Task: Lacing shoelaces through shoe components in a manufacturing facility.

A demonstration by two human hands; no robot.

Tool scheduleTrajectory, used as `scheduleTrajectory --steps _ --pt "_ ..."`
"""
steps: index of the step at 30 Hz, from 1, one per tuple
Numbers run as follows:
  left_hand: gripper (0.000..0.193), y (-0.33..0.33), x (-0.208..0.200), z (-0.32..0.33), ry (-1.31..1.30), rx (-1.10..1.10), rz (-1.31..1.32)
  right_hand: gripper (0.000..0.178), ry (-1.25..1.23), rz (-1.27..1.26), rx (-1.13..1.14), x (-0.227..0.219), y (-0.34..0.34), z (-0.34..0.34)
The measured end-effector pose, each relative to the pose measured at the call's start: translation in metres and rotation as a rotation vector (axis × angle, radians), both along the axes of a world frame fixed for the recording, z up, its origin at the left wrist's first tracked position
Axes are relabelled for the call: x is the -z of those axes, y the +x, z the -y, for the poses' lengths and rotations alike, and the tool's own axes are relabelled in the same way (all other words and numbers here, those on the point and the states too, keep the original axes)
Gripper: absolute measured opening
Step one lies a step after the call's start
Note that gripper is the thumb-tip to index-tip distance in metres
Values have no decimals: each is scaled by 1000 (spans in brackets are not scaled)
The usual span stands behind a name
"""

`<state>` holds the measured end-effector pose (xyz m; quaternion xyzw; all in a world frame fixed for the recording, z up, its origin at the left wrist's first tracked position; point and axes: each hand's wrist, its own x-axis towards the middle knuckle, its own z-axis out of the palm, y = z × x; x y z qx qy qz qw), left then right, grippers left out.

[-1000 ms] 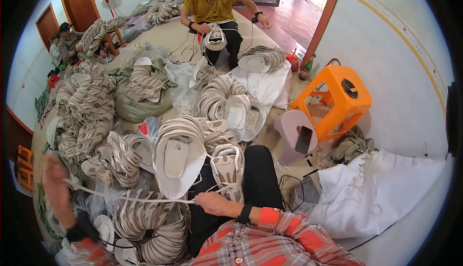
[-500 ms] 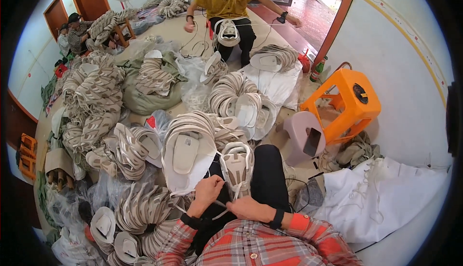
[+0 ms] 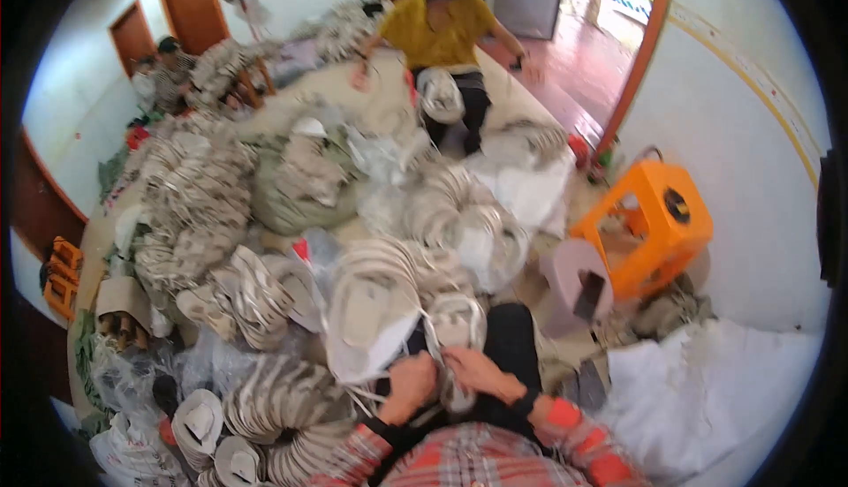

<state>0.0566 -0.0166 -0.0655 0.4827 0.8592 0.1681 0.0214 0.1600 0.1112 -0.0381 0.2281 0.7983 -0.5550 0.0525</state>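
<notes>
Here, a white shoe upper (image 3: 455,328) is being held over the lap by both hands, low in the frame at about six o'clock. The left hand (image 3: 408,387) is being kept closed around the lower edge of the upper and its white cord (image 3: 371,392), which is trailing off toward eight o'clock. The right hand (image 3: 477,372) is being pressed against the upper from the four o'clock side, fingers curled on it; how tightly it is gripped cannot be told through the blur. Plaid sleeves (image 3: 468,456) with orange cuffs are being shown at the bottom edge.

A large white sole form (image 3: 367,319) is lying just beside the upper at ten o'clock. Bundles of stacked uppers (image 3: 190,213) are being piled across the floor from nine to twelve o'clock, among clear plastic bags (image 3: 132,372). An orange stool (image 3: 658,222) is standing at two o'clock, near the wall, with a pale pink stool (image 3: 574,279) tipped just beside it. White sacking (image 3: 707,390) is spread at four o'clock.

At twelve o'clock, a person in a yellow shirt (image 3: 442,28) is being seen seated on the floor, another upper at the knees. A second person (image 3: 163,76) is sitting at eleven o'clock, near brown doors (image 3: 190,6).
</notes>
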Motion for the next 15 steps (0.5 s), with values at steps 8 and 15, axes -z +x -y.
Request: scheduleTrajectory --steps 8,15 --pt "32 14 19 -2 113 -69 53 31 -251 250 -185 -12 -12 -14" --pt "36 21 13 8 135 -76 124 20 -19 -70 -314 17 -20 -23"
